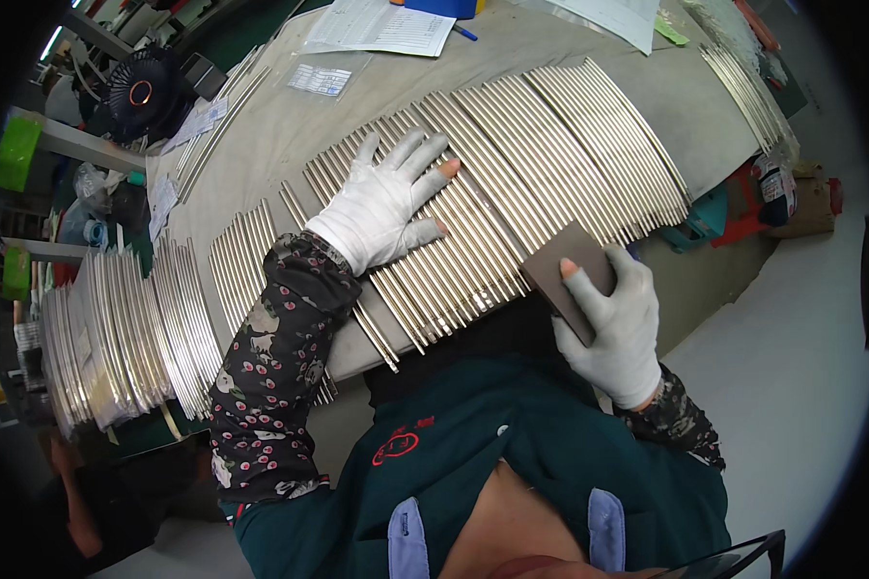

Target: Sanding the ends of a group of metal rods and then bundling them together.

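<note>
A broad row of thin, shiny metal rods (526,135) lies side by side across the table. My left hand (381,203), in a white glove with bare thumb and index fingertips, rests flat on the rods with its fingers spread. At the near edge of the row, my right hand (623,333), gloved the same way, grips a brown-grey rectangular block (572,265) that looks like a sanding block. The block's far end is at the rods' near ends; whether it touches them I cannot tell. A few separate rods (377,338) lie by my left forearm.
More rods (246,256) lie in groups to the left, some in plastic bags (101,338). Papers (381,27), a blue pen (464,32) and a small labelled bag (321,80) are at the back. A black fan (145,92) stands far left; another rod bundle (743,96) lies far right.
</note>
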Action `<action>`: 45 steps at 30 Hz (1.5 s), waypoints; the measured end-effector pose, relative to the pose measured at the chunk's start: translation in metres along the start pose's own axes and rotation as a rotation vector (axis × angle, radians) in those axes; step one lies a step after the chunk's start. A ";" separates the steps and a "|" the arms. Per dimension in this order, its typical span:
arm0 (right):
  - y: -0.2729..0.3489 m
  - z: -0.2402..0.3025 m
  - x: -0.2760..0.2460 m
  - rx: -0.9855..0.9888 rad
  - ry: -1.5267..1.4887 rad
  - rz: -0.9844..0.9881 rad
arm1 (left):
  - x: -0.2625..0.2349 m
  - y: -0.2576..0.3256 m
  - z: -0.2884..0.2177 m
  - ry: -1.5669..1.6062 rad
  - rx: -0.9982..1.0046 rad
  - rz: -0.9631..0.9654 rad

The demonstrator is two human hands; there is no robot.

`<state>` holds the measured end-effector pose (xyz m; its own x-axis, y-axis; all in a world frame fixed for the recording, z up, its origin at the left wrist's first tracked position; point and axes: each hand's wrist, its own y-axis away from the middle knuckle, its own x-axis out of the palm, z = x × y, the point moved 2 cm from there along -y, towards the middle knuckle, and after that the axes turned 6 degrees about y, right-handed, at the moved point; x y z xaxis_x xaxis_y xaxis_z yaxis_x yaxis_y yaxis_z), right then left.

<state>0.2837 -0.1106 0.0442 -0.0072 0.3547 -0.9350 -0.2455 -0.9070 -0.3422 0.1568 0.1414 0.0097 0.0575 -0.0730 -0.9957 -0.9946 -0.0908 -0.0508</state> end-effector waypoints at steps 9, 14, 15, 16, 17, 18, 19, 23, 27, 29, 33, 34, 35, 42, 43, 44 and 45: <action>0.005 -0.005 0.001 0.065 -0.055 -0.127 | -0.001 0.004 -0.001 0.038 -0.035 0.074; 0.000 0.000 0.005 0.069 -0.066 -0.112 | 0.002 0.009 0.002 0.067 -0.029 0.070; -0.004 0.002 0.006 0.043 -0.047 -0.096 | 0.002 0.009 0.003 0.074 -0.025 0.061; -0.008 0.004 0.008 0.017 -0.028 -0.079 | 0.002 0.009 0.003 0.081 -0.021 0.053; -0.017 0.008 0.010 0.017 -0.030 -0.079 | 0.001 0.009 0.003 0.080 -0.022 0.055; -0.030 0.014 0.014 0.015 0.007 -0.047 | 0.002 0.009 0.003 0.081 -0.024 0.054; -0.043 0.020 0.016 0.015 0.047 -0.015 | 0.000 0.009 0.002 0.081 -0.023 0.051; -0.064 0.023 0.028 -0.034 0.075 -0.071 | 0.001 0.008 0.002 0.090 -0.027 0.036; -0.038 0.011 0.016 -0.099 0.040 -0.086 | -0.001 0.011 -0.001 0.027 -0.048 0.020; -0.053 0.018 0.023 0.003 0.004 0.026 | -0.001 0.010 -0.001 0.046 -0.021 -0.008; -0.085 0.024 0.038 0.002 0.062 -0.039 | -0.004 0.005 -0.003 0.020 -0.031 0.028; -0.078 0.019 0.035 -0.005 0.023 -0.011 | -0.001 0.006 -0.002 0.058 -0.026 0.005; -0.063 0.013 0.029 -0.011 -0.014 0.018 | 0.000 0.007 0.000 0.054 -0.036 0.000; -0.036 -0.016 0.008 0.098 0.021 -0.156 | -0.006 0.007 0.021 0.266 -0.071 -0.157; -0.037 -0.016 0.007 0.095 0.019 -0.157 | -0.008 0.007 0.024 0.265 -0.074 -0.158; -0.038 -0.015 0.007 0.094 0.040 -0.142 | -0.008 0.006 0.027 0.223 -0.096 -0.111; -0.040 -0.016 0.009 0.093 0.064 -0.128 | -0.008 0.004 0.031 0.181 -0.116 -0.066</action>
<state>0.3088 -0.0750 0.0480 0.0908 0.4478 -0.8895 -0.3295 -0.8294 -0.4512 0.1497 0.1719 0.0147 0.1469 -0.2397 -0.9597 -0.9722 -0.2139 -0.0954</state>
